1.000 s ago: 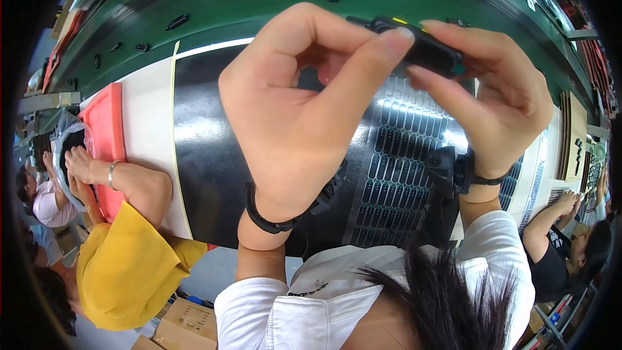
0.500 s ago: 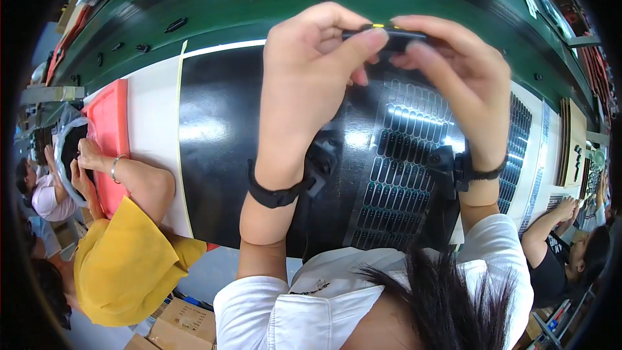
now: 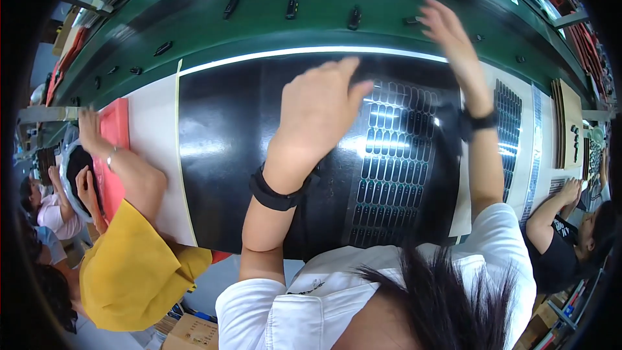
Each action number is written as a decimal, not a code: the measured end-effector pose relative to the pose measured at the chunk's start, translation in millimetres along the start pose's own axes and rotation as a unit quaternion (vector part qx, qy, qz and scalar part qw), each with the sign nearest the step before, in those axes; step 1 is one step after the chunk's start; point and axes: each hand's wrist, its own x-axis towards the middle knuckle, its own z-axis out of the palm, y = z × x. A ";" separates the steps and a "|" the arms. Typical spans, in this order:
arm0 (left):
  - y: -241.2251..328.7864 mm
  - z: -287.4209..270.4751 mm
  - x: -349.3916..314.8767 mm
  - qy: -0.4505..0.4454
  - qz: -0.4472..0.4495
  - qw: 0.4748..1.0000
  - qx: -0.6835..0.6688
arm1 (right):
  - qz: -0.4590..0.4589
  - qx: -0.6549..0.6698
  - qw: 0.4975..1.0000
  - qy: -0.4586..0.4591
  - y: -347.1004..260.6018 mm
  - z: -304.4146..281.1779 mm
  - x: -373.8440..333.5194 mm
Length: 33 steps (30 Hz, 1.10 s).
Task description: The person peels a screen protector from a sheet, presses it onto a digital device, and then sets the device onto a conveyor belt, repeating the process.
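Observation:
My left hand hangs over the black mat, back upward, thumb and forefinger apart. Nothing shows in it, though the other fingers are partly hidden. My right hand reaches over the edge of the green belt, its fingers spread, blurred and empty. Nearest to those fingers lies a small black device. Another black device lies left of it, and one with yellow marks farther left. Below my hands, a clear sheet of oval black stickers lies on the mat.
Several more black devices, such as one at the left, lie along the belt. A red tray stands to the left beside a co-worker in yellow. Brown boards are stacked at the right, near another co-worker's hands.
The black device I held between both hands is out of them. My hands have parted: the left lowered over the mat, the right moved out over the belt. The left co-worker's hand rose.

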 end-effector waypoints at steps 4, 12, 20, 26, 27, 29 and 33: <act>1.1 16.6 -2.8 -0.125 -0.021 0.991 0.033 | 0.169 0.063 0.981 0.074 30.2 -57.6 -73.1; -12.3 89.6 13.3 -0.019 -0.082 0.966 -0.245 | 0.248 0.354 0.901 -0.031 18.3 -56.1 -119.1; 77.4 0.2 -5.7 0.004 0.115 0.928 -0.354 | -0.254 -0.128 0.949 -0.136 -72.4 -93.6 -108.7; 130.8 -29.9 -49.5 0.143 0.276 0.935 -0.170 | -0.462 -0.142 0.874 -0.049 -121.5 -109.1 -149.4; 126.7 -23.7 -57.2 0.133 0.262 0.945 -0.143 | -0.408 -0.153 0.894 -0.105 -107.7 -107.3 -152.8; 112.5 6.5 -74.3 0.063 0.170 0.969 -0.170 | -0.340 -0.165 0.911 -0.164 -81.0 -102.5 -172.5; 82.9 67.2 -94.5 -0.081 0.019 0.968 -0.236 | -0.132 -0.027 0.963 -0.234 -0.6 -89.1 -202.5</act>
